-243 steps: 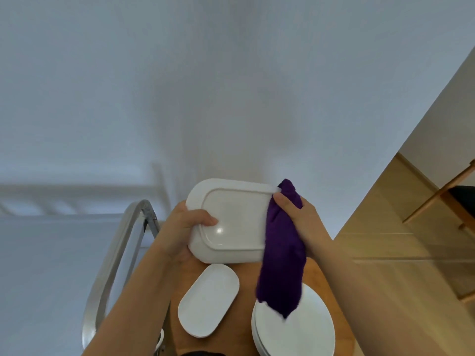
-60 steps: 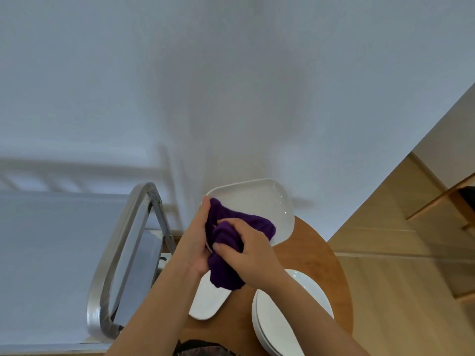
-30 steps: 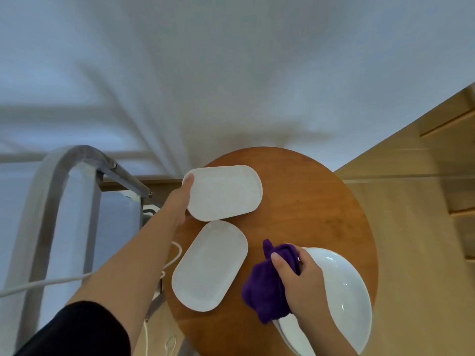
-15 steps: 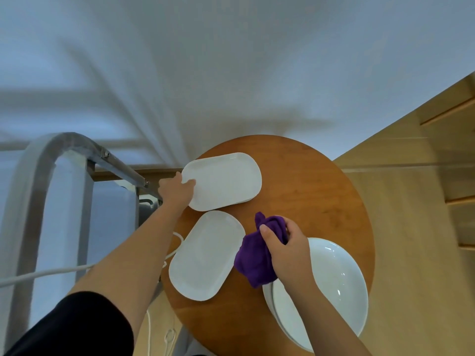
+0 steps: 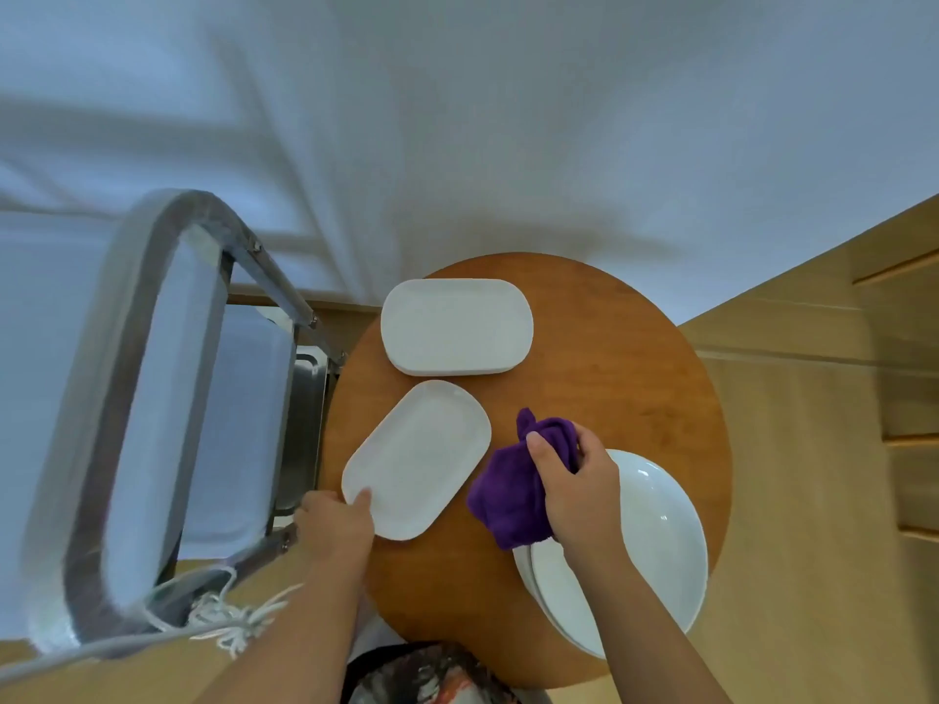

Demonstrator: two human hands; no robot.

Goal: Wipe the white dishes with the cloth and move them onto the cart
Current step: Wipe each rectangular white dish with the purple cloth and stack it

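Observation:
Two white oblong dishes lie on the round wooden table (image 5: 635, 358). The far dish (image 5: 457, 325) sits flat near the table's back edge. The near oblong dish (image 5: 416, 457) lies diagonally at the left side, and my left hand (image 5: 335, 525) pinches its near left corner, thumb on the rim. My right hand (image 5: 579, 487) grips a bunched purple cloth (image 5: 513, 492) above the left edge of a stack of round white plates (image 5: 655, 546) at the table's right front.
A steel cart (image 5: 152, 398) with a tubular handle stands directly left of the table, its tray (image 5: 305, 424) partly visible below. A white cord (image 5: 223, 617) lies over the cart's near end. A white wall is behind; wooden floor to the right.
My left hand let go of the far oblong dish, which now rests on the table, and moved back to the near dish's corner. My right hand with the cloth barely moved.

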